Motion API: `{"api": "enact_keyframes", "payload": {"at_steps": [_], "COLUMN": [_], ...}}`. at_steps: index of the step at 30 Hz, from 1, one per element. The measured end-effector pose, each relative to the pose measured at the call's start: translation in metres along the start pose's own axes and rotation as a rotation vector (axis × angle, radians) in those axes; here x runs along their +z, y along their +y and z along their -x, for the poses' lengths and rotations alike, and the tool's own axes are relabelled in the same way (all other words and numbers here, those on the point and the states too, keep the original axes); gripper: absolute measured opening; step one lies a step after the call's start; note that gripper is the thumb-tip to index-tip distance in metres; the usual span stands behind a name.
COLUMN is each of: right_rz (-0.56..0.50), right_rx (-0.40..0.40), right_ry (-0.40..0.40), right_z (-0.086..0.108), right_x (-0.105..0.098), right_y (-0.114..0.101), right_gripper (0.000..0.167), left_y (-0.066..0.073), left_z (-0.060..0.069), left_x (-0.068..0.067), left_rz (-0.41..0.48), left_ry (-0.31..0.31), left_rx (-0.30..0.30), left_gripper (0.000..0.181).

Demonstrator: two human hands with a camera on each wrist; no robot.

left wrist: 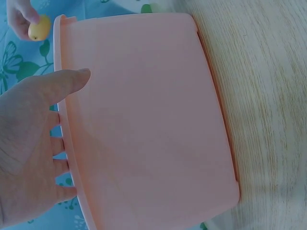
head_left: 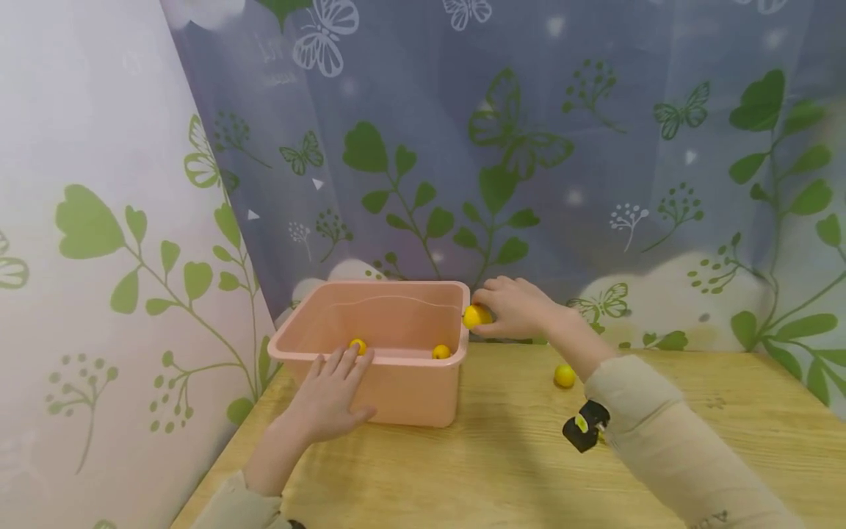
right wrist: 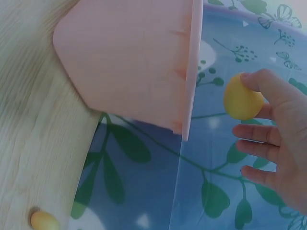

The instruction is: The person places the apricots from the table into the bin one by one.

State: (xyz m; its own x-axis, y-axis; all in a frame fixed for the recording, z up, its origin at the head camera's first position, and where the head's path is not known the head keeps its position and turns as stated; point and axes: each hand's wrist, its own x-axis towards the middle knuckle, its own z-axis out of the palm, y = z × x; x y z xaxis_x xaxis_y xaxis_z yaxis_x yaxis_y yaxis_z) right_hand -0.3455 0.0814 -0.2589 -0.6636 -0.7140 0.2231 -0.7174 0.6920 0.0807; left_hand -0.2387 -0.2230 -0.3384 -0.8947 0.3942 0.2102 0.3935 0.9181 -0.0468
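Smooth matt plastic bin [head_left: 410,395], smooth-skinned held fruit [right wrist: 241,99], wood-grained tabletop [head_left: 502,463], smooth printed backdrop [head_left: 423,81], matt cloth sleeve [head_left: 687,433]

I wear pale beige on both arms. My right sleeve [head_left: 687,441], at the near right, looks puffy and creased, with dark lettering [head_left: 717,519] towards its near end, partly cut off. A boxy black device [head_left: 581,427] with a yellow-green oval mark sits left of that cuff. My left sleeve [head_left: 239,507], near left, has a dark piece [head_left: 297,524] beside it.
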Motion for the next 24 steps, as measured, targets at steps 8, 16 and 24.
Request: {"api": "enact_keyframes", "payload": {"at_steps": [8,16,24], "right_rz": [0.023,-0.014,-0.016], "right_rx": [-0.035,-0.01,-0.007], "right_ry": [-0.021,-0.084,-0.097], "right_z": [-0.015,-0.026,-0.035], "right_x": [0.004,0.008,0.015], "right_y": [-0.015,-0.028,-0.036], "right_gripper": [0.031,0.033,0.034], "left_y": [0.0,0.001,0.0], "left_z": [0.0,0.0,0.0], "left_x": [0.0,0.0,0.002], "left_rz": [-0.021,-0.03,-0.039], "left_ry": [-0.025,0.015,0.006], "left_rx": [-0.011,0.01,0.007], "left_gripper": [0.084,0.083,0.083]}}
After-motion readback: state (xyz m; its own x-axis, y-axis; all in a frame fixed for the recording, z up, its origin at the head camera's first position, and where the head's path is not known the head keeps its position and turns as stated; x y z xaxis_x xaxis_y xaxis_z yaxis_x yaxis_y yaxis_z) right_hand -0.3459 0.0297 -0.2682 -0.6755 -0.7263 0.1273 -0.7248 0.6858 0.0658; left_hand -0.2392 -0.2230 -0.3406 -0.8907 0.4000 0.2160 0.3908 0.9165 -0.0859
